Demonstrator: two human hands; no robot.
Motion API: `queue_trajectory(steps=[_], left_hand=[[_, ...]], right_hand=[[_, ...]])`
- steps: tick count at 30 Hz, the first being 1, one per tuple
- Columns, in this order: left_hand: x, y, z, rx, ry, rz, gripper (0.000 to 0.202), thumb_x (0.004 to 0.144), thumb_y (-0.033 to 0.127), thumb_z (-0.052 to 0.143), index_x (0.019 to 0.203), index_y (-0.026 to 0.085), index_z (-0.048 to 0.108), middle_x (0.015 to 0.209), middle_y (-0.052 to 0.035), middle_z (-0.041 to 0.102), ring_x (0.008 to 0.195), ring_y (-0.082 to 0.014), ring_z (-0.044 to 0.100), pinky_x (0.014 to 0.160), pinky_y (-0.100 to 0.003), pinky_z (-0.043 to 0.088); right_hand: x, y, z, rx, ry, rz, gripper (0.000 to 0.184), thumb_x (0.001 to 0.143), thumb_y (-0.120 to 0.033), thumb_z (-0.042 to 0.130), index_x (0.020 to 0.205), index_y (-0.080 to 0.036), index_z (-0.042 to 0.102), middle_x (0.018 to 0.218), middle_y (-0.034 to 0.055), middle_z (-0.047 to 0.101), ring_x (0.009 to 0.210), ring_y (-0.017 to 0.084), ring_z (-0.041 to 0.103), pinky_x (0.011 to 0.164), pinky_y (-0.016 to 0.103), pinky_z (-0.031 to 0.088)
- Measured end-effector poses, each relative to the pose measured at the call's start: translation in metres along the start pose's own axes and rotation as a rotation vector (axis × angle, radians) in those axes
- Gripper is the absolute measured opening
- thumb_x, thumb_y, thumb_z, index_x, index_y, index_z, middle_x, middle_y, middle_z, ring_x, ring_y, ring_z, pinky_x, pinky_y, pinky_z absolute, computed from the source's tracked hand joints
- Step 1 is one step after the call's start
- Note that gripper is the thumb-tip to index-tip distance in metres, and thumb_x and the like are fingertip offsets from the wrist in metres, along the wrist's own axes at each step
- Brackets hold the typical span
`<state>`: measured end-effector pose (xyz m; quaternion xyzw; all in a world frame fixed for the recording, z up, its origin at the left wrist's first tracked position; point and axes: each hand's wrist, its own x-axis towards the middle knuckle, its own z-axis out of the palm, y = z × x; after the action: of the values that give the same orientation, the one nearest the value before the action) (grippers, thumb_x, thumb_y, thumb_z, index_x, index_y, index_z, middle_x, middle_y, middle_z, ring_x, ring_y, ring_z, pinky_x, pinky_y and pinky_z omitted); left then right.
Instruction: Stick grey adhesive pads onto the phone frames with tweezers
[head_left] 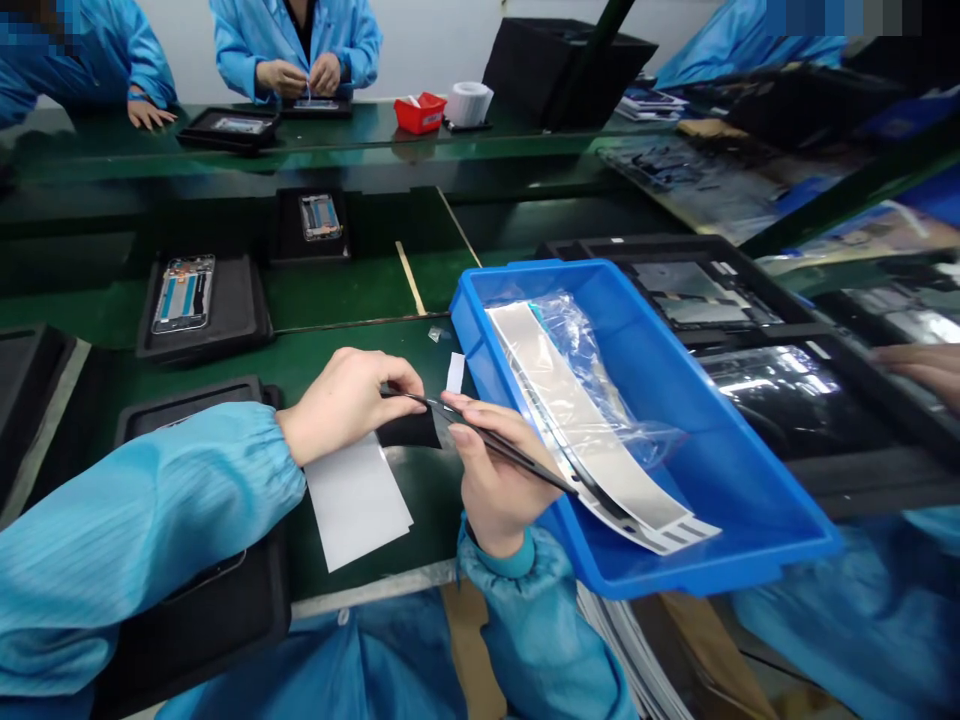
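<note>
My left hand (352,400) is closed in a pinch on a thin black sheet (411,428), which hangs below the fingers. In my right hand (499,470), a pair of long black tweezers (529,462) lies across the fingers. The tweezers' front end meets the upper edge of the sheet near my left fingertips; whether it grips the sheet I cannot tell. White paper (356,505) lies on the green bench under my hands. To the right of my right hand, a blue bin (750,500) holds long silvery strips (577,410) and clear plastic wrap (592,350).
Black trays stand on the left, one holding an opened phone (184,293); another opened phone (321,217) lies farther back. Dark trays with glossy panels (776,385) sit beyond the bin. Co-workers in blue sleeves work opposite and at right, near a red box (420,115).
</note>
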<state>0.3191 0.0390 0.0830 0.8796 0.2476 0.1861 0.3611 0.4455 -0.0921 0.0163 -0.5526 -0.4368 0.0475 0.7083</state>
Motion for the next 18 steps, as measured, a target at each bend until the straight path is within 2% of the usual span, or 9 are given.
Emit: queue_trajectory(steps=[5,14,18], left_hand=[[0.0,0.0,-0.001,0.051,-0.001,0.03,0.004,0.08,0.022,0.077,0.078,0.021,0.073,0.081,0.0023,0.076,0.076,-0.0141,0.07,0.071,-0.024,0.05],[0.0,-0.004,-0.001,0.106,-0.023,0.037,0.005,0.082,0.022,0.076,0.079,0.02,0.072,0.082,0.0023,0.075,0.077,-0.0141,0.069,0.073,-0.025,0.049],[0.002,-0.01,0.003,0.166,-0.031,0.024,0.006,0.084,0.024,0.074,0.081,0.02,0.07,0.084,0.0017,0.075,0.08,-0.0159,0.068,0.075,-0.027,0.048]], right_hand=[[0.0,-0.004,-0.001,-0.064,-0.029,0.045,0.006,0.085,-0.022,0.075,0.089,-0.026,0.073,0.092,0.0054,0.079,0.087,0.026,0.077,0.083,0.048,0.064],[-0.001,-0.001,0.005,0.028,0.022,0.028,0.018,0.081,-0.011,0.078,0.09,-0.027,0.076,0.092,0.0022,0.08,0.083,0.024,0.077,0.08,0.044,0.063],[0.0,-0.003,0.01,-0.003,0.08,0.06,0.008,0.081,-0.018,0.079,0.083,-0.025,0.075,0.086,0.0034,0.079,0.08,0.024,0.077,0.08,0.044,0.063]])
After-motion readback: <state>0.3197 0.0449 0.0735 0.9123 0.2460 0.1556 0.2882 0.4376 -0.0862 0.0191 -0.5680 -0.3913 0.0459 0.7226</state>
